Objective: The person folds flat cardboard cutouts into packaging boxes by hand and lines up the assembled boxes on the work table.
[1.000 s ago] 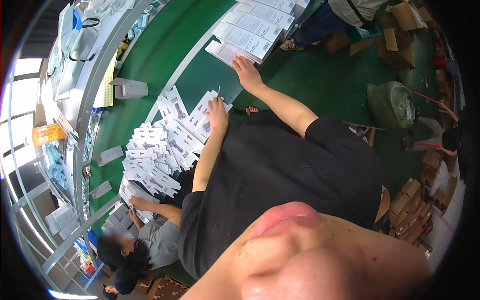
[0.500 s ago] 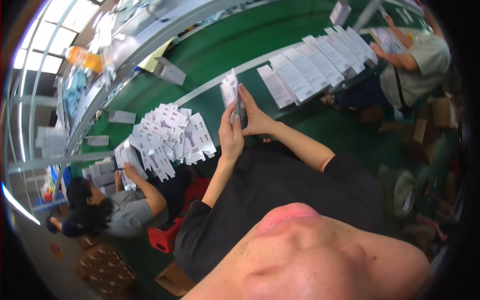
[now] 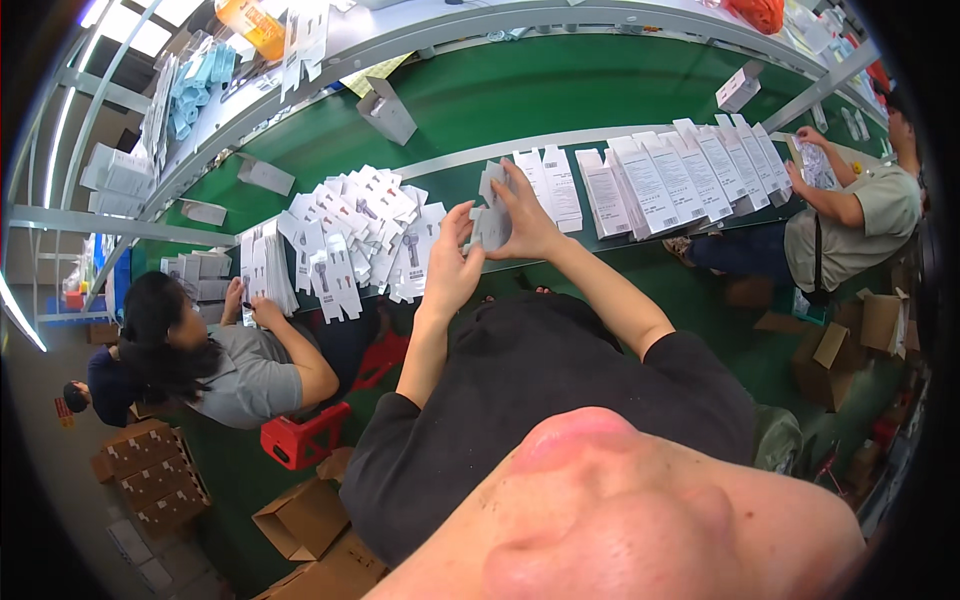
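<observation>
Above the green worktop (image 3: pixel 448 185), the left hand (image 3: pixel 455 262) and right hand (image 3: pixel 530 225) grip a grey-white folding carton (image 3: pixel 489 230) between them, its end flaps apparently unclosed. Judging by the layout, the work is partway: flat cartons (image 3: pixel 365 225) lie heaped to the left, seemingly still to handle, while white cartons (image 3: pixel 658 185) overlap in a row rightward, seemingly finished. The heap shows device pictures; the row carries barcodes and print too fine to read.

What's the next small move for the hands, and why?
Probably steady the carton with the right hand and press its projecting tabs inward with the left hand: the right hand grips it, tabs stick out on its left side, and the left hand's fingers are close by.
</observation>
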### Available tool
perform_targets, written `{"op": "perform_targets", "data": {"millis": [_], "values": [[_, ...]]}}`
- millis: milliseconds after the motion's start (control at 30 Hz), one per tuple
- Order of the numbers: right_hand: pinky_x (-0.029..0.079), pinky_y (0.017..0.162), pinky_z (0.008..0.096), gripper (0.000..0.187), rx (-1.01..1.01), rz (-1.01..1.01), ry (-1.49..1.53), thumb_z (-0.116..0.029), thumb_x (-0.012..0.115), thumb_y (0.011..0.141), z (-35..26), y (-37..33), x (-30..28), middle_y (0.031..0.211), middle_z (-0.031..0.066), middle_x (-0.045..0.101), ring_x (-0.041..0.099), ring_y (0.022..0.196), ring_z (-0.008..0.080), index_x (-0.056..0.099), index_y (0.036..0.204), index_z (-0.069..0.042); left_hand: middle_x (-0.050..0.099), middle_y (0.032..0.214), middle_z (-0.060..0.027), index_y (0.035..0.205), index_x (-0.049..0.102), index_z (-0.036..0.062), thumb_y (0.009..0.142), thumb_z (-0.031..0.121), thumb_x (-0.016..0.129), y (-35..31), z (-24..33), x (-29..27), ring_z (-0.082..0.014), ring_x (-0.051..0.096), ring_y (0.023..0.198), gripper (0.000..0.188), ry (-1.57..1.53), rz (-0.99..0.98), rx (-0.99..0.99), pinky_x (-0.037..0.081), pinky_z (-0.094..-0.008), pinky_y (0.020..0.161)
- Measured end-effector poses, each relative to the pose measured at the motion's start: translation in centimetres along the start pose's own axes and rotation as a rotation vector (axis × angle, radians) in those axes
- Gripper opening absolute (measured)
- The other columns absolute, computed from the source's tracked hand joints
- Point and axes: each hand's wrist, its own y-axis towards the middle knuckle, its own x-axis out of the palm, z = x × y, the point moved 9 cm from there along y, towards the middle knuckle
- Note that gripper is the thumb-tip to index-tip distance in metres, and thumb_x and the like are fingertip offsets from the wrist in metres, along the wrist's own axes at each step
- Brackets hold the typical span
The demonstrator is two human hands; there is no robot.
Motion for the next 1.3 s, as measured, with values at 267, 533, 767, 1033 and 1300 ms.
{"op": "perform_targets", "data": {"millis": [267, 533, 767, 1033, 1300], "values": [[0.036, 0.113, 0.0539, 0.113, -0.271, -0.097, -0.243, -0.028, 0.094, 0.05, -6.3, 3.2, 1.2, 0.158, 0.0225, 0.029, 0.034, 0.142, 0.046, 0.041, 0.15, -0.018, 0.068, 0.114, -0.0206, 0.132, 0.059, -0.0009, 0.078, 0.001, 0.062, 0.7, -3.1, -5.7, -0.0272, 0.066, 0.102, 0.053, 0.054, -0.112, -0.344, 0.052, -0.0315, 0.089], [0.039, 0.11, 0.0423, 0.094, 0.388, -0.241, 0.379, -0.024, 0.088, 0.063, -6.6, 1.8, 1.0, 0.147, 0.0188, 0.045, 0.046, 0.134, 0.0348, 0.044, 0.145, -0.009, 0.059, 0.135, -0.0213, 0.139, 0.054, 0.0063, 0.075, 0.016, 0.076, 1.1, 0.3, -6.0, -0.0335, 0.058, 0.121, 0.068, -0.543, -0.096, 0.106, 0.049, -0.0424, 0.1], [0.043, 0.101, 0.0359, 0.055, 0.539, 0.034, 0.483, -0.017, 0.067, 0.086, -10.4, 3.0, -0.8, 0.133, 0.0125, 0.054, 0.055, 0.116, 0.0268, 0.05, 0.136, -0.003, 0.05, 0.145, -0.0219, 0.151, 0.038, 0.0137, 0.086, 0.021, 0.067, -0.5, 3.8, -4.9, -0.0351, 0.047, 0.136, 0.072, 0.115, -0.048, 0.723, 0.039, -0.046, 0.111], [0.042, 0.098, 0.0356, 0.043, 0.63, 0.14, 0.171, -0.013, 0.052, 0.092, -11.3, 1.0, -0.7, 0.127, 0.0119, 0.055, 0.054, 0.111, 0.0235, 0.052, 0.134, -0.003, 0.043, 0.15, -0.0215, 0.142, 0.046, 0.0123, 0.094, 0.012, 0.052, -0.4, -2.2, 0.0, -0.035, 0.041, 0.139, 0.049, -0.551, -0.16, 0.102, 0.032, -0.0447, 0.115], [0.043, 0.097, 0.0348, 0.039, 0.806, 0.339, 0.496, -0.006, 0.052, 0.088, -9.4, -2.3, -0.9, 0.123, 0.0138, 0.059, 0.055, 0.109, 0.0259, 0.058, 0.126, -0.003, 0.041, 0.15, -0.0204, 0.139, 0.048, 0.0072, 0.094, 0.01, 0.049, -1.5, -3.1, 1.0, -0.0353, 0.041, 0.138, 0.045, -0.536, -0.287, 0.305, 0.032, -0.0419, 0.114]]}}
